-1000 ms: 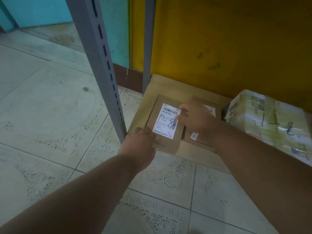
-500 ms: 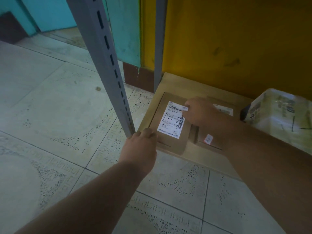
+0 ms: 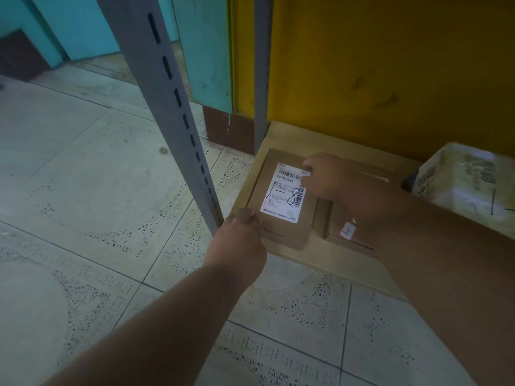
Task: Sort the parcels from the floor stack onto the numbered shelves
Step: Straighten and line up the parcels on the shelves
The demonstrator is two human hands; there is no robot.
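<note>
Parcels lie on the low wooden shelf board [image 3: 281,137] at the foot of the grey racking, close above the tiled floor [image 3: 83,168]. One flat brown cardboard parcel [image 3: 256,190] sits at the board's left front corner, flat side up, and carries a white shipping label [image 3: 284,192] with barcodes and a handwritten mark that reads like a dash and an 8. The left hand [image 3: 239,240] grips the near left corner of this parcel, thumb on top and the other fingers out of sight below the edge, just beside the slotted front upright [image 3: 167,87]. The right hand [image 3: 331,176] reaches in from the right with its fingers curled down, fingertips pressing on the upper right part of the label. Under the right forearm lies a second brown parcel [image 3: 334,229], touching the first along its right side and bearing a small white sticker [image 3: 347,231]. Farther right on the board, near the yellow wall [image 3: 390,65], stands a pale parcel wrapped in clear tape [image 3: 462,182], apart from the two brown ones. A rear upright [image 3: 262,73] rises at the board's back left corner, by a turquoise wall panel [image 3: 206,45].
</note>
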